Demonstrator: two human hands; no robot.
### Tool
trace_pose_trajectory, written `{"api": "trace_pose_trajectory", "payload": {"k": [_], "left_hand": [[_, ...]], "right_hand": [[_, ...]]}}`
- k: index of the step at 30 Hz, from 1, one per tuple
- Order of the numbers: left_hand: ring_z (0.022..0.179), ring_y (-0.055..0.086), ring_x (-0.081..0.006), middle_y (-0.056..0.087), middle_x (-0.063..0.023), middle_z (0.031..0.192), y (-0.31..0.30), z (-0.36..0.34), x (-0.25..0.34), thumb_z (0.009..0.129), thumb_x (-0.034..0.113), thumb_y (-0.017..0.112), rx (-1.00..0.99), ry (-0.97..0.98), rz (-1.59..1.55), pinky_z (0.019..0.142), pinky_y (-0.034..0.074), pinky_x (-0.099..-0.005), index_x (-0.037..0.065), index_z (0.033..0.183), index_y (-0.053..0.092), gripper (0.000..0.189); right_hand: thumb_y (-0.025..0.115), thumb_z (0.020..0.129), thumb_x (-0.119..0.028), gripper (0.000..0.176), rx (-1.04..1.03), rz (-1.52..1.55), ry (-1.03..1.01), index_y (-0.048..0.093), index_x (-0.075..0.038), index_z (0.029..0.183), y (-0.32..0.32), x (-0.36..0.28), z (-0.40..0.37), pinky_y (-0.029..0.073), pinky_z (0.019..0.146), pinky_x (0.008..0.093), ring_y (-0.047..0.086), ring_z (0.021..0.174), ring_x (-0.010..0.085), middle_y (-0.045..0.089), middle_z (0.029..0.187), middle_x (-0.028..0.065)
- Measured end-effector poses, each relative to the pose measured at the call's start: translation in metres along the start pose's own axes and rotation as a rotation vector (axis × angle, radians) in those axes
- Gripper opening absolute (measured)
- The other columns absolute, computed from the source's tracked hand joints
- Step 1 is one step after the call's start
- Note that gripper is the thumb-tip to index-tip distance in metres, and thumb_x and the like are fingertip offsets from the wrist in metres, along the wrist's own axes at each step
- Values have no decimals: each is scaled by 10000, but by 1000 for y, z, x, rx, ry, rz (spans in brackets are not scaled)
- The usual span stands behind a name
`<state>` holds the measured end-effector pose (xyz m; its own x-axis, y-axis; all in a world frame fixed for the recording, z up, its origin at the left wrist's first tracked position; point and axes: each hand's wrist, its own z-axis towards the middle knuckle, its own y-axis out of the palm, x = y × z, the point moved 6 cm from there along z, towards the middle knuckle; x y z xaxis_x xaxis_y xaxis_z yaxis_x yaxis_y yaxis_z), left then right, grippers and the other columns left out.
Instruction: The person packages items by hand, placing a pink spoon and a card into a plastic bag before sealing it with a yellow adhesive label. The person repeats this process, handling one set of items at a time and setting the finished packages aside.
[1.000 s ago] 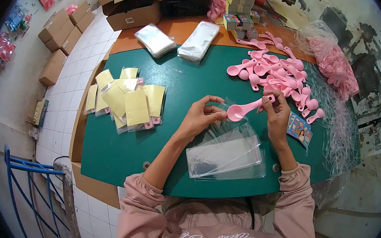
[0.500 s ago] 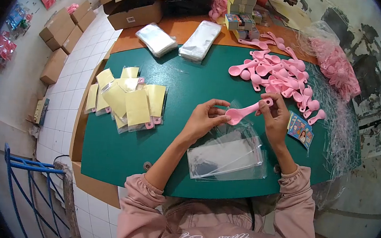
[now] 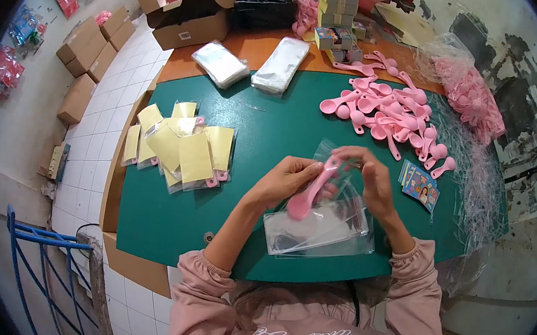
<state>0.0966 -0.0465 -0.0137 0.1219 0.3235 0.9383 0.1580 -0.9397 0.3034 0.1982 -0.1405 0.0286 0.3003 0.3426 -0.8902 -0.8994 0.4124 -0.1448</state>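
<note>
Pointing its bowl toward the near side, a pink spoon hangs over clear bags, its handle pinched in the left hand, likely to steady it; the right hand curls alongside, its grip unclear, while loose spoons lie far right, apparently within reach.

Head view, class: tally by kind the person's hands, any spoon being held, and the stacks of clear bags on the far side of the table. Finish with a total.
Hands (left hand, right hand): 2
Held pink spoon: 1
Far clear bag stacks: 2
Total: 5
</note>
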Motion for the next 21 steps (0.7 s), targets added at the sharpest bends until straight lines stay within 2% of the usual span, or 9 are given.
{"api": "trace_pose_trajectory", "payload": {"k": [2, 3, 4, 7, 9, 11, 13, 16, 21], "left_hand": [[786, 613, -124, 636, -86, 870, 1, -3, 7, 942, 258, 407, 47, 25, -65, 661, 500, -234, -65, 985, 570, 364], [810, 620, -162, 631, -125, 899, 1, -6, 13, 943, 247, 399, 36, 74, -39, 696, 509, -257, -68, 1020, 551, 358], [834, 626, -199, 626, -164, 927, 2, -7, 20, 944, 236, 390, 20, 122, -14, 731, 517, -281, -71, 1055, 532, 355], [840, 625, -203, 625, -172, 931, -1, -13, 32, 939, 234, 402, 54, 69, 3, 730, 518, -286, -74, 1070, 531, 359], [838, 625, -201, 622, -172, 941, -10, -15, 35, 936, 232, 410, 33, 68, 46, 728, 516, -291, -73, 1078, 534, 358], [830, 625, -200, 623, -170, 943, -22, -16, 30, 934, 219, 417, 29, 82, 90, 725, 514, -293, -71, 1068, 542, 343], [822, 627, -201, 628, -168, 929, -27, -13, 26, 919, 198, 452, 39, 113, 75, 718, 512, -292, -69, 1048, 551, 312], [824, 626, -202, 628, -165, 924, -30, -12, 26, 895, 198, 505, 77, 130, 51, 721, 511, -289, -70, 1020, 565, 302], [857, 621, -196, 629, -146, 926, -26, -11, 25, 876, 197, 540, 80, 100, 75, 759, 502, -280, -58, 985, 585, 281]], "right_hand": [[311, 923, -456, 531, -69, -113, -42, 559, -9, 1064, 14, -12, -2, 405, 846, 345, 492, 991, 210, 522, 1117, 128], [261, 916, -506, 604, -137, -225, -80, 571, -20, 1098, 21, -19, -4, 366, 902, 366, 452, 1058, 229, 486, 1188, 131], [283, 897, -539, 617, -138, -207, -60, 559, -46, 1146, 21, -23, -7, 343, 929, 373, 423, 1087, 242, 442, 1236, 138], [376, 887, -500, 557, -60, -202, 26, 565, -31, 1120, -11, -37, -13, 357, 916, 377, 443, 1072, 262, 458, 1200, 143], [514, 853, -377, 442, 130, -503, 326, 570, -4, 1085, -66, -43, -32, 388, 876, 355, 484, 1015, 283, 486, 1112, 146], [612, 771, -238, 369, 382, -1003, 514, 577, -9, 1059, -135, -24, -74, 426, 800, 327, 519, 949, 280, 487, 1042, 151], [643, 705, -161, 365, 304, -1326, 511, 588, -26, 1040, -168, -7, -109, 440, 721, 318, 541, 859, 258, 506, 969, 148], [667, 669, -117, 334, 342, -1117, 575, 595, -17, 980, -176, -9, -109, 438, 678, 325, 551, 771, 237, 550, 852, 131], [638, 664, -56, 221, 495, -1076, 573, 557, 15, 856, -180, -23, -97, 429, 613, 357, 562, 660, 245, 581, 685, 112]]}}
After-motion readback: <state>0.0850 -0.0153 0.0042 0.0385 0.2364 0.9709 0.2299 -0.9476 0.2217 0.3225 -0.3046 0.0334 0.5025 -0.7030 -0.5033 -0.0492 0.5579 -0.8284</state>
